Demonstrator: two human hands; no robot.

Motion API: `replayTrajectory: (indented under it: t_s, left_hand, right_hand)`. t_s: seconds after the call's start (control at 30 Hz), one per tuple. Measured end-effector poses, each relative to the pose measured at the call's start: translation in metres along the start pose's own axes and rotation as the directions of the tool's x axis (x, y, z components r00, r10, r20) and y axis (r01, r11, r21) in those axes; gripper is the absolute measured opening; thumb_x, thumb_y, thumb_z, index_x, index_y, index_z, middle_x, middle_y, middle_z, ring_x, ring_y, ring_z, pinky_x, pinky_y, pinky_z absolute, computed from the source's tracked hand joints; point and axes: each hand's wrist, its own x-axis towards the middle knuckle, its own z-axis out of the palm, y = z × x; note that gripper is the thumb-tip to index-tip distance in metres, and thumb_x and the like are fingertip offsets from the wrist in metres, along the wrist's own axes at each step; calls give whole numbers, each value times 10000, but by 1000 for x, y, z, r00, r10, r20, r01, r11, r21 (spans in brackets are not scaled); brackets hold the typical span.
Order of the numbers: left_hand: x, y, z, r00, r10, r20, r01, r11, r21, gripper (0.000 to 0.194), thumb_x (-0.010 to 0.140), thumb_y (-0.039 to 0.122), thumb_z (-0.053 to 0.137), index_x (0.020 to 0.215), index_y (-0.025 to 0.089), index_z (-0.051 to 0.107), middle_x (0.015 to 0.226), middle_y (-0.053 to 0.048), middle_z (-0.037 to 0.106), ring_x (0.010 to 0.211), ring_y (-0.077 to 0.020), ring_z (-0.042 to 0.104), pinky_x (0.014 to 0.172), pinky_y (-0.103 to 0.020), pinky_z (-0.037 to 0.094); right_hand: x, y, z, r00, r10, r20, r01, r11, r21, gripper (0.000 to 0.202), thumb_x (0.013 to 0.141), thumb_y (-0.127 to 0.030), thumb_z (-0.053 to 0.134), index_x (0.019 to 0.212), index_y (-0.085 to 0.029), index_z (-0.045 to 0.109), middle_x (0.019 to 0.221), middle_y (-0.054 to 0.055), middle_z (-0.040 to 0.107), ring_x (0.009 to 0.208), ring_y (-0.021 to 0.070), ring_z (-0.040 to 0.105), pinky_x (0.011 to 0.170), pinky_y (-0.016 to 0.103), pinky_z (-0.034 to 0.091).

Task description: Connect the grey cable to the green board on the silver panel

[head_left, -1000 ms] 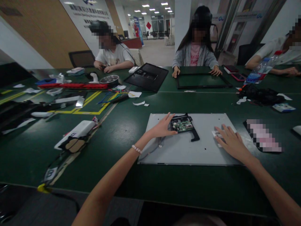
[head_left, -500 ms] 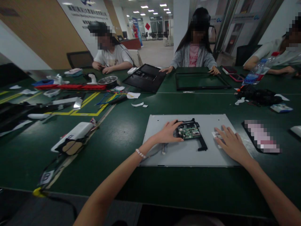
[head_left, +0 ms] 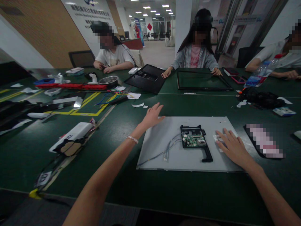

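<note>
A pale grey flat panel [head_left: 174,163] lies on the green table in front of me. On it rests a green circuit board [head_left: 194,140] in a black plastic bracket [head_left: 207,153], with thin grey cables [head_left: 168,147] running from it to the lower left. My left hand [head_left: 153,116] is at the panel's upper left corner, fingers spread, holding nothing; whether it touches the panel I cannot tell. Lying flat on the panel's right side, my right hand [head_left: 232,146] has its fingers apart and partly covers a white label [head_left: 218,141].
To the right lies a phone [head_left: 263,141] with a blurred screen. A white-and-black battery-like pack [head_left: 72,138] with a cord is on the left. Across the table, people sit near a black back cover [head_left: 145,78], a black frame [head_left: 204,89] and a bottle [head_left: 262,73].
My left hand has let go of the bracketed circuit board and moved up and left to the panel's corner. The board and its cables are now uncovered. My right hand stays on the panel.
</note>
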Motion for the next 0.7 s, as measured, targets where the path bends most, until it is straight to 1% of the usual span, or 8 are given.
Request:
replayTrajectory:
  t_s: [0.07,0.13,0.2,0.27,0.33,0.4,0.57,0.7]
  left_hand:
    - [15,-31,-5,969,-211,-128,224,970,94,678,918,360,528,1494,80,304,1588,-237,241,1463,-350,242,1153,-514,249]
    - [24,-55,-8,922,-345,-175,371,918,141,703,908,357,545,1493,64,286,1569,-265,262,1451,-371,255,1137,-526,270]
    - [29,-71,-9,903,-394,-170,421,890,174,677,901,349,555,1467,62,318,1535,-268,325,1422,-360,315,1120,-489,308]
    - [32,-81,-8,899,-419,-128,437,880,187,572,917,336,525,1404,67,394,1440,-250,463,1340,-325,442,1070,-422,377]
    - [34,-86,-5,884,-462,-67,466,863,194,457,945,331,469,1329,83,467,1287,-218,598,1208,-295,564,987,-374,443]
    - [37,-89,-2,872,-489,-32,484,849,213,393,964,331,422,1257,94,534,1169,-200,662,1107,-294,625,917,-366,480]
    - [43,-85,3,881,-468,-73,468,839,278,391,965,197,325,1091,52,666,1088,-245,685,1048,-343,657,855,-423,504]
    - [45,-77,1,882,-465,-75,463,828,315,414,910,72,319,1074,39,698,1079,-267,686,1063,-344,658,869,-437,496]
  right_hand:
    - [0,2,2,1000,0,0,0,1000,0,608,998,-551,232,1534,-286,340,1619,118,275,1484,359,216,1124,626,271]
    - [0,2,3,1000,4,-5,-4,1000,-1,606,997,-551,235,1533,-289,342,1620,117,274,1483,358,221,1124,627,273]
    - [0,2,4,1000,7,-10,-7,1000,-3,600,997,-548,240,1530,-294,347,1617,113,282,1479,358,232,1123,628,273]
    - [0,1,4,1000,12,-13,-12,1000,-7,599,995,-546,245,1527,-293,354,1615,107,291,1477,361,239,1126,626,272]
    - [0,0,3,1000,13,-12,-14,1000,-11,599,997,-543,241,1528,-289,355,1614,105,294,1477,362,236,1129,625,266]
    - [0,-1,1,1000,10,-11,-10,1000,-14,597,1000,-533,231,1530,-285,349,1617,108,286,1479,361,231,1128,626,264]
    - [-1,-4,2,999,-1,-36,0,999,-36,588,998,-511,245,1520,-269,372,1600,122,319,1472,366,248,1114,625,285]
    - [-2,-5,3,999,-3,-54,0,999,-46,575,998,-496,251,1513,-277,384,1592,107,339,1463,356,275,1114,624,288]
